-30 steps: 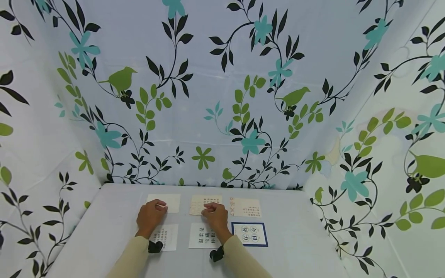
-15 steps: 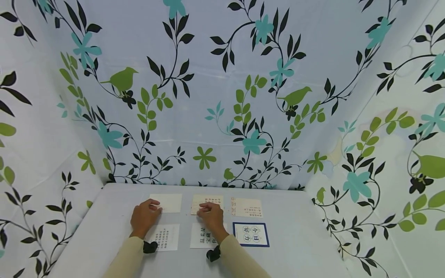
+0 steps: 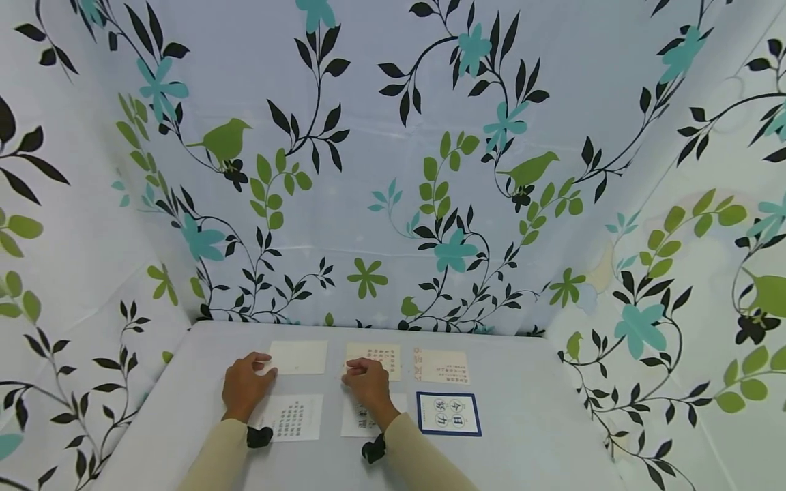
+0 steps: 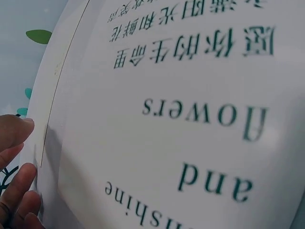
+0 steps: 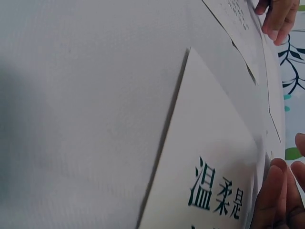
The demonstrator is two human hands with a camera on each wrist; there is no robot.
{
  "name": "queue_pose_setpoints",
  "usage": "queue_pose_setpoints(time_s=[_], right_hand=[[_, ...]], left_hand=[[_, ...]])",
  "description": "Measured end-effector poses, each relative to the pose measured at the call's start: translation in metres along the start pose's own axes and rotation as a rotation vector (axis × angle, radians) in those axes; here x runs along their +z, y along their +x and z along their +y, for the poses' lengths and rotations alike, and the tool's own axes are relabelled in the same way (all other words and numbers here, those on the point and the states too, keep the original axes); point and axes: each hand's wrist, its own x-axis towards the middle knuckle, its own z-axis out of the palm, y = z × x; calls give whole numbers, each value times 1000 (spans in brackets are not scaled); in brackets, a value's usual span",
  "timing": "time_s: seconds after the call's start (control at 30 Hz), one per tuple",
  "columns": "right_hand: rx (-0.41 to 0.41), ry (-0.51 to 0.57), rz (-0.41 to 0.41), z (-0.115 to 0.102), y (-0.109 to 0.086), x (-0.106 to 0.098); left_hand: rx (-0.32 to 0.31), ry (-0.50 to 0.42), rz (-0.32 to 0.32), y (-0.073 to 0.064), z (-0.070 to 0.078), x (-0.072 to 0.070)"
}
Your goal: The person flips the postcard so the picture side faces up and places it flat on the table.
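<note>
My left hand [image 3: 248, 385] is just left of a plain cream card [image 3: 298, 357] in the back row, thumb and fingers apart with nothing between them. Below it lies a white card [image 3: 296, 417] with printed lines; the left wrist view shows its words "flowers" and "and". My right hand [image 3: 370, 389] hovers over the left part of a cream card [image 3: 387, 358] with reddish print, fingers loosely bent. Whether its fingertips touch that card I cannot tell. Under its wrist lies a white card [image 5: 209, 157] with large dark characters, partly hidden.
To the right lie another cream card [image 3: 441, 367] with orange print and a blue-bordered card [image 3: 449, 414]. All the cards lie flat in two rows on a pale cloth-covered table [image 3: 528, 409]. A leaf-and-bird patterned curtain [image 3: 381, 170] hangs behind and at both sides.
The left hand has moved left, off the plain cream card. The right hand has drifted left relative to its cards. The cards keep their places; the head view has turned slightly left.
</note>
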Motion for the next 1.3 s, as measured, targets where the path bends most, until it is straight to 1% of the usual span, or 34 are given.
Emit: queue_pose_setpoints(time_s=[0.13,0.23,0.47,0.6,0.73,0.8,0.97,1.1,1.2,1.3], right_hand=[[-13,-26,-38,-4,-2,4],[-19,-31,-74,-6,-3,9],[-13,36,-181,-14,-7,13],[-18,14,-218,-14,-8,17],[-31,-21,-253,-12,-6,22],[-19,-7,-271,-13,-6,25],[11,35,-285,-16,-6,27],[-11,81,-293,-15,-8,27],[-24,119,-271,-14,-9,26],[-18,99,-212,-13,-10,27]], left_hand=[[-14,-14,1,1,-6,0],[-29,-25,-7,1,-7,-3],[-45,-52,-13,-1,0,-10],[-54,-57,-16,-3,3,-12],[-61,-62,-33,-2,1,-10],[-62,-65,-44,-2,0,-8],[-68,-67,-56,0,-1,-6],[-74,-66,-59,1,-2,-7],[-84,-55,-58,1,-3,-9],[-96,-44,-58,0,-4,-10]])
